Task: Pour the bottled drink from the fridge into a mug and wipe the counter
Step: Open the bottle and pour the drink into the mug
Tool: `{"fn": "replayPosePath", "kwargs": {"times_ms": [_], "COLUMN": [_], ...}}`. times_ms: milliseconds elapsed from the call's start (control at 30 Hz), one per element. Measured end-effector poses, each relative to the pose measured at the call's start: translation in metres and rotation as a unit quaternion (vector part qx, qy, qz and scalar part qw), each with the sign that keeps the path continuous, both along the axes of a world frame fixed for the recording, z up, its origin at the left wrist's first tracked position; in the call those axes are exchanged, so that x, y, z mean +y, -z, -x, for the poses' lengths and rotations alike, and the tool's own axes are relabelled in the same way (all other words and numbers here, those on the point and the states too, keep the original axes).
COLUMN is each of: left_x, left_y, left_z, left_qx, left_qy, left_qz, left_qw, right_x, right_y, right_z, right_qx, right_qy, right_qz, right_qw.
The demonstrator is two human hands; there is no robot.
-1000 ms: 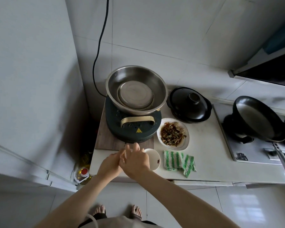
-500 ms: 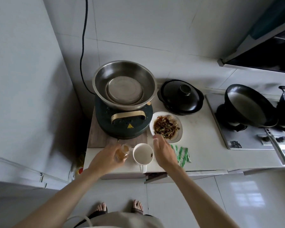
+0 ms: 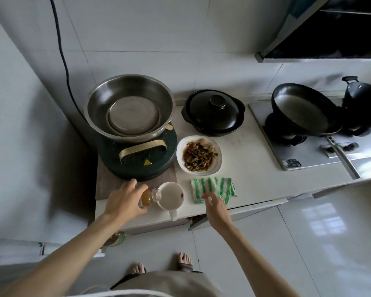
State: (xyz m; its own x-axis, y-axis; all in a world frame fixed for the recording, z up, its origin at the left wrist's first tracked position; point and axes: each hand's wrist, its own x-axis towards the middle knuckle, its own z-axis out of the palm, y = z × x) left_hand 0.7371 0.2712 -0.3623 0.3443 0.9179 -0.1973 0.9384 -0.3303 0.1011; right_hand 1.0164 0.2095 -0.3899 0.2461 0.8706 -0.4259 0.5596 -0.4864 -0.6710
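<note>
Amber drink in a small clear plastic bottle (image 3: 148, 196) is tipped sideways, its uncapped mouth at the left rim of a white ceramic mug (image 3: 171, 196) that stands near the front edge of the pale counter (image 3: 251, 168), handle toward the person. The left hand (image 3: 124, 202) wraps its fingers around the bottle's body, hiding most of it; only the neck and a bit of amber liquid show. Whether liquid is flowing cannot be made out, and the mug's inside reads only as pale.

The right hand (image 3: 216, 207) hovers at the near edge of a green-and-white striped cloth (image 3: 213, 188) just right of the mug, fingers loosely curled; something small and pale may sit at the fingertips, too blurred to tell.

Behind the mug, a steel basin (image 3: 129, 108) rests on a dark green round cooker (image 3: 137, 155), beside a white plate of stir-fried food (image 3: 198, 155).
</note>
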Motion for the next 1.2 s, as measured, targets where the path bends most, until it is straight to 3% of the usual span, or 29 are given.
{"fn": "replayPosePath", "kwargs": {"times_ms": [167, 400, 1200], "left_x": [0.003, 0.004, -0.003], "left_y": [-0.005, -0.012, -0.036], "left_z": [-0.004, -0.008, -0.024], "left_qx": [0.057, 0.102, 0.126], "left_qy": [0.019, 0.03, 0.029], "left_qz": [0.007, 0.013, 0.004], "left_qw": [0.998, 0.994, 0.992], "right_x": [0.004, 0.01, 0.01], "right_y": [-0.001, -0.005, -0.003], "right_z": [0.004, 0.007, 0.02], "right_qx": [-0.071, -0.211, -0.212], "right_qy": [-0.053, -0.173, -0.197], "right_qz": [-0.018, -0.041, -0.033], "right_qw": [0.996, 0.961, 0.956]}}
